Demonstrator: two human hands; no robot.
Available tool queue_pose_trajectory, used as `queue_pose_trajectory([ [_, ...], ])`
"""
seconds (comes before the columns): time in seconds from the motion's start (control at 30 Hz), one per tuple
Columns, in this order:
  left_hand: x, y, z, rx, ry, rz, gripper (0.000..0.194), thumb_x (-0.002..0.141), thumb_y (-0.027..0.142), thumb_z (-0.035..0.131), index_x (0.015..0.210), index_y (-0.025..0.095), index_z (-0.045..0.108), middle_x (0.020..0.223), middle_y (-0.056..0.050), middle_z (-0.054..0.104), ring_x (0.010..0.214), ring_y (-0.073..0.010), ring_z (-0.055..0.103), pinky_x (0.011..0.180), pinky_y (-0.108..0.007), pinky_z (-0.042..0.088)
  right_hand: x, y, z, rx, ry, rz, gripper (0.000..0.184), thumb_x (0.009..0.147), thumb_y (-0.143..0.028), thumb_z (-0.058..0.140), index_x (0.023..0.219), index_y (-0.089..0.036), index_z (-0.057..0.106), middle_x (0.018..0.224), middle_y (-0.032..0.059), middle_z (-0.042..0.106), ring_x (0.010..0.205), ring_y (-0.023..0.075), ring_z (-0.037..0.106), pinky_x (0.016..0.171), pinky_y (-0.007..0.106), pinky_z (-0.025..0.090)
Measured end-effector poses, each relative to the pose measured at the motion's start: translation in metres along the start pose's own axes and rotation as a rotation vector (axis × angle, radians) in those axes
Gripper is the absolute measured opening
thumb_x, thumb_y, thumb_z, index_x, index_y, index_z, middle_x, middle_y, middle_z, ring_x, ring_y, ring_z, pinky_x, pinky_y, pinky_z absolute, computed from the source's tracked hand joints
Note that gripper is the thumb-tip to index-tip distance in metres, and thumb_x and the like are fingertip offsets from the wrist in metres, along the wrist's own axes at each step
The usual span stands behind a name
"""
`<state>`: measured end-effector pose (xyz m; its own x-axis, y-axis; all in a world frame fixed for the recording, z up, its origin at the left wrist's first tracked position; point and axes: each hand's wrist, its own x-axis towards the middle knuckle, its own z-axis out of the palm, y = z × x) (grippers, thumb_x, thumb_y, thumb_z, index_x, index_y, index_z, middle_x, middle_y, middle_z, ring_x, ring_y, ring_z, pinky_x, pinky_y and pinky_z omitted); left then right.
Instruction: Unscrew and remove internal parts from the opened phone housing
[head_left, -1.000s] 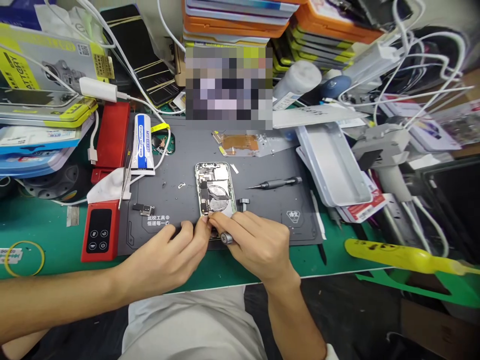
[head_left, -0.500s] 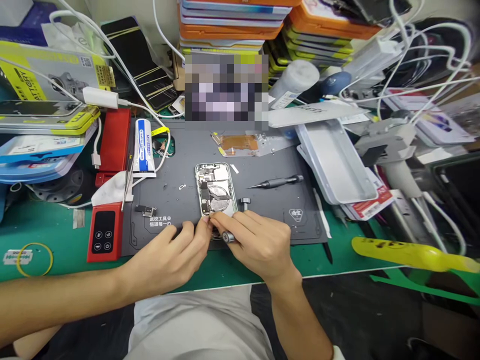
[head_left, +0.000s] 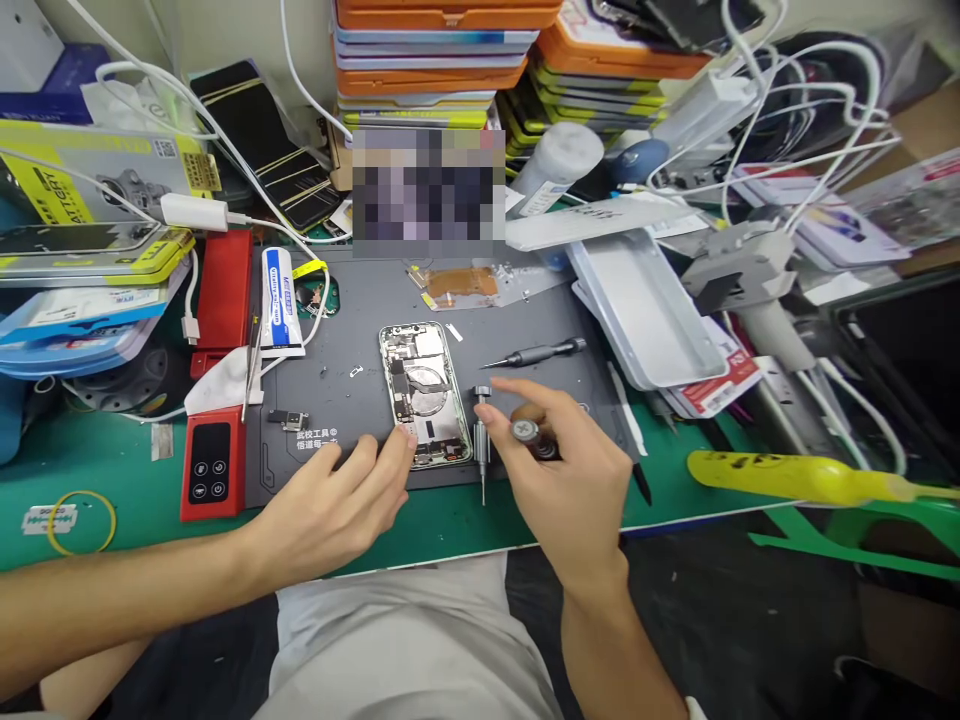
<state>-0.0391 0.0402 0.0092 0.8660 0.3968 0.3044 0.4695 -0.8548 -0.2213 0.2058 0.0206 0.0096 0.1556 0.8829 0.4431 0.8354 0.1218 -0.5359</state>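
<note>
Right hand [head_left: 559,470] off phone [head_left: 421,395], now right of it, clamped on screwdriver [head_left: 534,438]. Left hand [head_left: 337,505], fingers spread, steadies phone's lower-left corner. Risk: second screwdriver [head_left: 481,440] beside phone gets knocked, scattering loose screws.

The left hand [head_left: 330,505] rests fingertips on the lower left corner of the opened phone [head_left: 421,392] on the grey mat [head_left: 540,300]. The right hand [head_left: 566,475] grips a screwdriver [head_left: 534,437], beside another screwdriver [head_left: 481,440] lying just right of the phone.

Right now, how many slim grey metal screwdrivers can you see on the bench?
3: one dark grey screwdriver lying beyond the opened phone, one silver screwdriver beside it, one capped screwdriver in the right hand. Clutter may hide more.
</note>
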Motion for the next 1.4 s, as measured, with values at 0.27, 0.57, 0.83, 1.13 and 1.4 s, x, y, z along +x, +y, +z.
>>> queue_pose_trajectory([
  [0.27, 0.002, 0.0, -0.002, -0.025, 0.038, -0.017, 0.04, 0.105, 0.025, 0.065, 0.138, 0.003, 0.069, 0.137, -0.014, 0.072, 0.106, -0.0222, 0.065, 0.071, -0.036, 0.049, -0.011, -0.003, -0.017, 0.013, -0.28, 0.268, 0.032, 0.096, -0.055, 0.073, 0.105, -0.025, 0.076, 0.069, -0.0049, 0.065, 0.056, 0.0126, 0.056, 0.059, 0.027, 0.045],
  [0.57, 0.0, -0.001, -0.001, -0.038, 0.014, -0.011, 0.05, 0.112, 0.036, 0.054, 0.145, -0.001, 0.062, 0.095, -0.007, 0.067, 0.088, -0.0203, 0.06, 0.068, -0.038, 0.041, 0.021, -0.002, 0.0, 0.067, -0.237, 0.347, 0.023, 0.095, -0.045, 0.07, 0.103, -0.025, 0.078, 0.082, 0.0006, 0.075, 0.071, 0.0177, 0.064, 0.071, 0.031, 0.047],
  [0.83, 0.001, -0.002, 0.0, -0.019, 0.036, 0.011, 0.051, 0.107, 0.028, 0.062, 0.147, -0.003, 0.06, 0.086, -0.003, 0.058, 0.08, -0.0177, 0.053, 0.064, -0.036, 0.038, 0.03, 0.007, 0.006, 0.247, -0.174, 0.33, 0.032, 0.097, -0.042, 0.069, 0.126, -0.029, 0.074, 0.1, 0.0041, 0.073, 0.084, 0.0195, 0.065, 0.078, 0.035, 0.053],
  [1.13, 0.002, -0.003, 0.0, -0.043, 0.063, 0.017, 0.049, 0.106, 0.029, 0.061, 0.143, -0.003, 0.063, 0.082, -0.003, 0.059, 0.075, -0.0167, 0.052, 0.061, -0.035, 0.038, 0.006, 0.016, 0.008, 0.619, 0.244, 0.192, 0.063, 0.104, -0.026, 0.055, 0.162, -0.042, 0.039, 0.098, 0.0037, 0.059, 0.095, 0.0236, 0.068, 0.1, 0.051, 0.063],
  [1.4, 0.002, -0.004, -0.002, -0.128, 0.108, 0.047, 0.059, 0.107, 0.04, 0.056, 0.146, -0.005, 0.059, 0.076, 0.0, 0.056, 0.067, -0.0166, 0.05, 0.061, -0.035, 0.037, -0.014, 0.018, -0.009, 0.144, 0.162, 0.123, 0.058, 0.098, -0.029, 0.071, 0.152, -0.029, 0.049, 0.116, 0.0138, 0.072, 0.101, 0.0292, 0.074, 0.085, 0.05, 0.062],
])
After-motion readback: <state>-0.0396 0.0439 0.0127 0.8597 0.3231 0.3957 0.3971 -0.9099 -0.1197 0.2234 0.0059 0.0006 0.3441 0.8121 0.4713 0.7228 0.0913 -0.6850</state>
